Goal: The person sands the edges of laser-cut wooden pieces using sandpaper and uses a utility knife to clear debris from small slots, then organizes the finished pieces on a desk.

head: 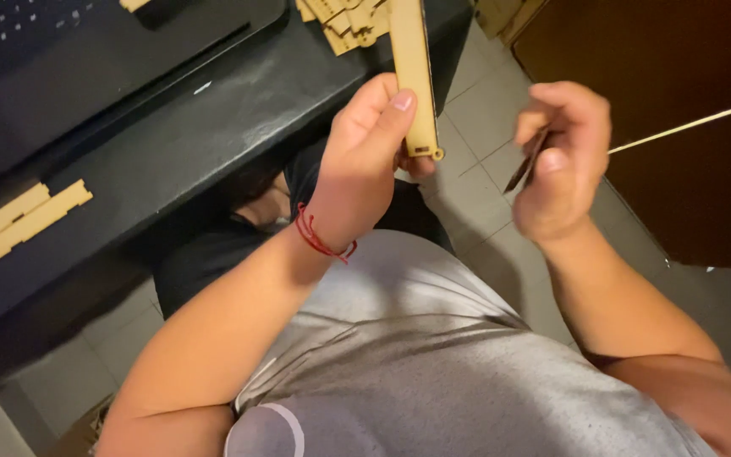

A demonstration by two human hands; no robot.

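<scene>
Your left hand (370, 140) grasps a long flat pale wooden strip (414, 76) near its lower end, thumb pressed on its face, just off the edge of the black desk (239, 110). Your right hand (562, 156), apart from the strip and further from the desk, is clenched around a thin dark flat piece (524, 167). A pale wooden notched part (31, 218) lies on the desk, beyond your left forearm.

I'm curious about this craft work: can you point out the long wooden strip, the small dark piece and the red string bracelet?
long wooden strip (414, 76), head view, mid-length.
small dark piece (524, 166), head view, lower end.
red string bracelet (313, 235), head view, on the wrist.
</scene>
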